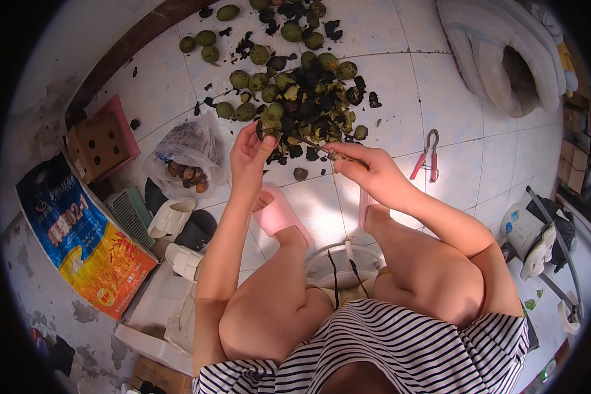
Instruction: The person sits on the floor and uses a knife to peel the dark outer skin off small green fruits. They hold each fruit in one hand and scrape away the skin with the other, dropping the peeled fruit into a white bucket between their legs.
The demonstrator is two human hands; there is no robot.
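My left hand (pixel 253 147) grips a green-husked walnut (pixel 270 123), its lower part dark. To its right, my right hand (pixel 362 165) is closed around the yellowish handle of a thin metal tool (pixel 344 158). The tool's shaft points left towards the walnut; its tip is hard to make out against the pile. Just beyond both hands lies a heap of black and yellow-green husk pieces (pixel 320 106) on the tiled floor. Whole green walnuts (pixel 258 81) are scattered left of the heap and farther back.
A clear plastic bag (pixel 192 133) holding brown nuts stands left of my left hand. Red-handled pliers (pixel 426 160) lie on the tiles at right. Pink slippers (pixel 281 214) are on my feet. A cardboard box (pixel 98 147) and loose white slippers (pixel 172 219) sit at left, a grey padded thing (pixel 482 54) at upper right.
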